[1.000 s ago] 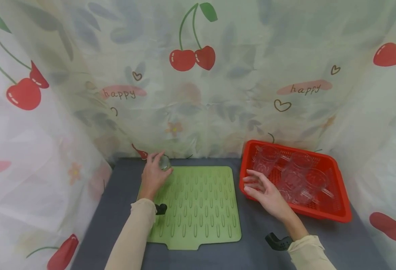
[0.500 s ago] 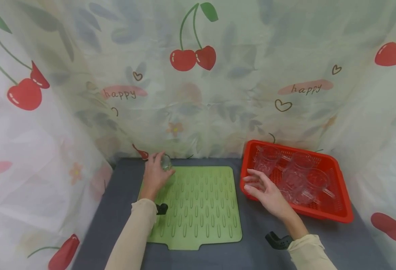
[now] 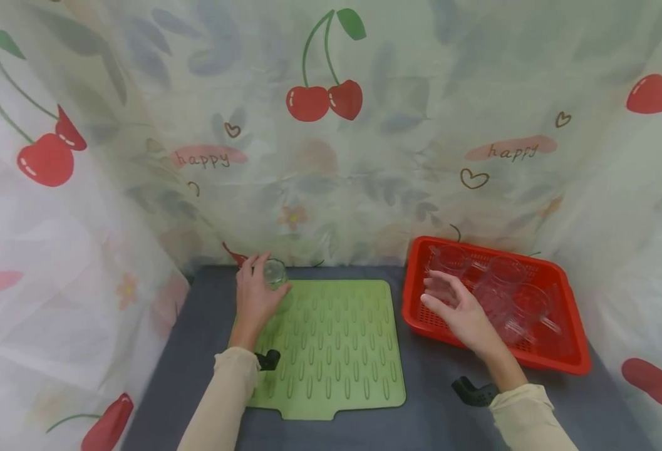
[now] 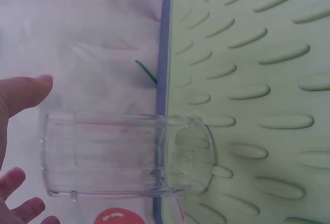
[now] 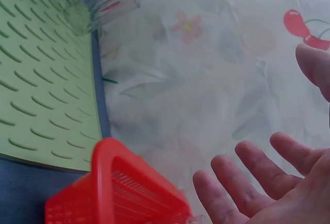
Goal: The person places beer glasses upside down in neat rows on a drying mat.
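Note:
A clear cup [image 3: 275,274] stands at the far left corner of the green ridged mat [image 3: 331,351]. Beside it is my left hand [image 3: 256,294], thumb and fingers spread. In the left wrist view a gap shows between the fingertips [image 4: 15,176] and the wall of the clear cup [image 4: 113,154]. Over the left side of the red basket [image 3: 432,329] hovers my right hand [image 3: 466,313], its fingers loosely bent and holding nothing. Several clear cups with handles [image 3: 530,304] lie in that basket, some partly hidden behind the right hand.
A dark grey tabletop [image 3: 195,351] lies under the mat and basket. A cherry-print curtain [image 3: 331,188] closes in the back and both sides. Each wrist carries a black camera mount [image 3: 471,391].
The left hand has eased its fingers away from the cup and drawn back slightly; the cup stays in place. My right hand has moved right and a little forward over the basket.

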A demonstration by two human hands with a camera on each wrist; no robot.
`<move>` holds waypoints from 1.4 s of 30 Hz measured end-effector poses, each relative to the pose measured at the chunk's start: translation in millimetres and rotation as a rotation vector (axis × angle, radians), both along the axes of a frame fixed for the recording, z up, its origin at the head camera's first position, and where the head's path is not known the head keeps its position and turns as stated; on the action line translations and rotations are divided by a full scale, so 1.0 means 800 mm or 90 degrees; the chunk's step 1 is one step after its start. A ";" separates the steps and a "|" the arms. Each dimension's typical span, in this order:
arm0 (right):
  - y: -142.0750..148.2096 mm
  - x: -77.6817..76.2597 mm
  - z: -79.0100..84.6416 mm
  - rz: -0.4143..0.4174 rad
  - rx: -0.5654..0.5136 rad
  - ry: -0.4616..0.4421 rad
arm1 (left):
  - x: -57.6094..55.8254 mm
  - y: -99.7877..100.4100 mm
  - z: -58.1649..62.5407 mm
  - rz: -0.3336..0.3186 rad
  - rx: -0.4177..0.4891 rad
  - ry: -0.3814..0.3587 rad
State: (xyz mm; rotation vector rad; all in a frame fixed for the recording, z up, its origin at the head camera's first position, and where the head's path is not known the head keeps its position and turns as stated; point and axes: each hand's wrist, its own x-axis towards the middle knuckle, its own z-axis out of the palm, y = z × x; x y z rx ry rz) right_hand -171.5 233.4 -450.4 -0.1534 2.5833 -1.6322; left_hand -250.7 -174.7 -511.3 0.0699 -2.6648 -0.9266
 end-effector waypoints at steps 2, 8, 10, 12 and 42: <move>0.002 -0.002 0.004 -0.012 0.011 0.011 | 0.006 0.001 0.003 -0.001 0.007 0.008; 0.010 -0.010 0.011 -0.039 0.050 0.027 | 0.023 0.003 0.009 -0.008 0.037 0.033; 0.013 -0.015 0.013 -0.049 0.063 0.026 | 0.028 0.003 0.009 -0.005 0.036 0.031; 0.015 -0.021 0.015 -0.062 0.077 0.027 | 0.034 0.002 0.009 0.000 0.036 0.032; 0.034 -0.110 0.000 -0.153 0.214 0.059 | 0.106 0.029 0.003 -0.146 0.173 0.063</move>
